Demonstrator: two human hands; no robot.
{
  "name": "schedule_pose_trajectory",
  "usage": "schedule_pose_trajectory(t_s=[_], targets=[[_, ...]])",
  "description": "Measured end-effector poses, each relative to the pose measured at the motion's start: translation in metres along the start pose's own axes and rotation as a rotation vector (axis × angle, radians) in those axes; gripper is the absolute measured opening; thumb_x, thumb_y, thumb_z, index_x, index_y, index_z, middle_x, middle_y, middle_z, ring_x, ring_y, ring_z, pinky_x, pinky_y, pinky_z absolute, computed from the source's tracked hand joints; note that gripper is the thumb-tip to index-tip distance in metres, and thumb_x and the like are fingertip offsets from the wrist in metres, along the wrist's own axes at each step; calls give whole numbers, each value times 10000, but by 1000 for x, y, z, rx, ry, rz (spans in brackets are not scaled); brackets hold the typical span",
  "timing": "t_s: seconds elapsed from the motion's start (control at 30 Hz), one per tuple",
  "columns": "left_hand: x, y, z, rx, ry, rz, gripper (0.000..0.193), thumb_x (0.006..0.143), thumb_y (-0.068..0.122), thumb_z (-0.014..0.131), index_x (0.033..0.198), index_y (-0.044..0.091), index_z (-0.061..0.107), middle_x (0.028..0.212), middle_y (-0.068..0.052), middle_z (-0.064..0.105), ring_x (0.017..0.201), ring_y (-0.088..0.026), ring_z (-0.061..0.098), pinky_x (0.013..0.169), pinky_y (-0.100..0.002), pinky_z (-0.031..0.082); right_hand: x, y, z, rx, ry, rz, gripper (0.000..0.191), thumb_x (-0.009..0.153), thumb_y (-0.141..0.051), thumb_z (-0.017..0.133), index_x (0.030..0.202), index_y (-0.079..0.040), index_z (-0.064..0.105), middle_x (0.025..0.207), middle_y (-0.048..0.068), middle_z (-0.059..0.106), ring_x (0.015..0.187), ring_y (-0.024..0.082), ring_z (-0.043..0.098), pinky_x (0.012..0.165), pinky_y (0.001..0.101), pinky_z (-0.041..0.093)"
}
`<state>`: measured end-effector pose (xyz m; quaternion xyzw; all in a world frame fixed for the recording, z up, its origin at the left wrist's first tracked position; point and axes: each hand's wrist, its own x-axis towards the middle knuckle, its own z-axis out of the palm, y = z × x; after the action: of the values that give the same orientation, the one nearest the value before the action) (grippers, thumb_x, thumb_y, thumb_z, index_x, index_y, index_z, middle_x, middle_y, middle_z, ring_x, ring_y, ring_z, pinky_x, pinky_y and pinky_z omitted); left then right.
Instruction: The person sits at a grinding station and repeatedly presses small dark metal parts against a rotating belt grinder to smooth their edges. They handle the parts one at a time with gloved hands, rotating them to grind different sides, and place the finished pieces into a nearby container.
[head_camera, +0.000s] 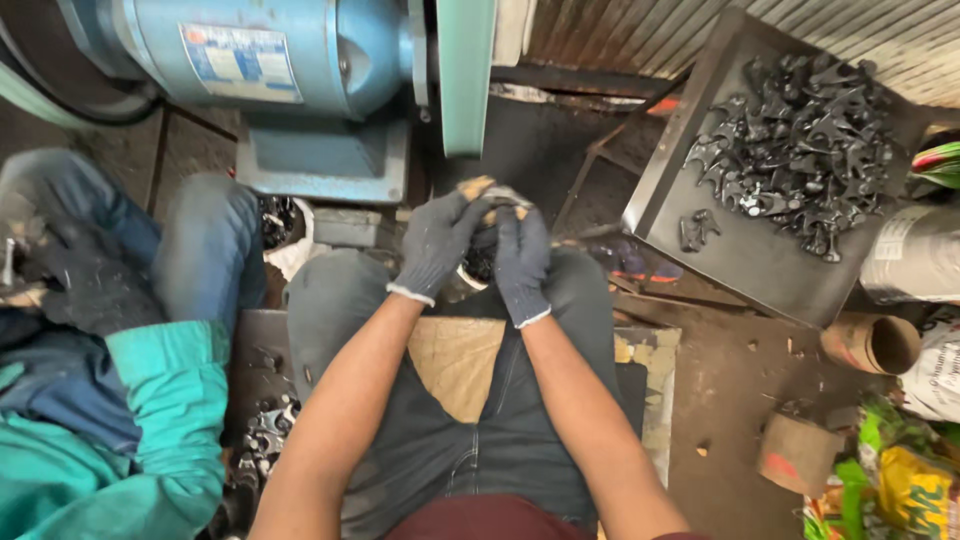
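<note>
Grimy workshop floor (730, 380) is seen from above, with corrugated metal sheeting along the top right edge. At the far left, another person in a teal sleeve (165, 400) and blue jeans is seated, a dark-gloved hand (85, 275) resting on the knee. Small dark metal parts (265, 440) are scattered beside that person. Above them a blue electric motor (270, 60) is mounted on a blue base, and a green upright plate (465, 70) stands just to its right. Between the wearer's knees, both hands are brought together below that plate. The left hand (435, 245), in a dark knitted glove, is clenched around a small dark workpiece (495, 200) with worn tan patches; the right hand (520, 265), gloved the same way, is closed on the same piece from the other side. A tan cardboard sheet (455, 365) lies over the lap. Further right, a black tray (740, 260) is tilted, and dark cast metal parts (800, 150) are heaped in it. A cardboard tube (880, 345) and colourful packets (890, 480) lie at the far right
</note>
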<state>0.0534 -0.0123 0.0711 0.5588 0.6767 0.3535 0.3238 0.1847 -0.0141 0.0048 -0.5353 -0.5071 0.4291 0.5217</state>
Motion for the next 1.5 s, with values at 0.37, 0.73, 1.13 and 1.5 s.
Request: schedule_pose_trajectory(t_s=[0.37, 0.73, 1.13, 1.5], targets=[[41, -42, 28, 71, 185, -133, 408, 974, 402, 648, 912, 7, 730, 851, -249, 694, 814, -414, 677, 711, -487, 490, 45, 28, 32, 189, -78, 152, 199, 1041, -167, 603, 1137, -12, 683, 999, 19, 698, 901, 81, 613, 800, 261, 519], [9, -11, 4, 303, 11, 205, 447, 989, 455, 665, 805, 51, 714, 791, -197, 675, 773, -413, 660, 677, -517, 488, 20, -2, -18, -73, -163, -86, 262, 1008, -153, 603, 1209, -2, 677, 1107, 56, 739, 1005, 150, 670, 912, 293, 536], [24, -14, 16, -298, 217, -269, 391, 933, 388, 666, 1031, 23, 765, 813, -94, 779, 709, -124, 711, 685, -344, 525, 83, 17, -2, -122, -516, 13, 209, 963, -143, 646, 1059, 31, 710, 853, 92, 726, 757, 159, 649, 705, 337, 528], [42, -43, 39, 50, 196, -143, 399, 966, 364, 612, 860, -3, 727, 830, -257, 683, 794, -437, 677, 686, -509, 476, 49, 52, 25, 152, -136, 244, 150, 985, -152, 646, 1020, -14, 690, 905, 13, 681, 834, 63, 578, 720, 264, 488]])
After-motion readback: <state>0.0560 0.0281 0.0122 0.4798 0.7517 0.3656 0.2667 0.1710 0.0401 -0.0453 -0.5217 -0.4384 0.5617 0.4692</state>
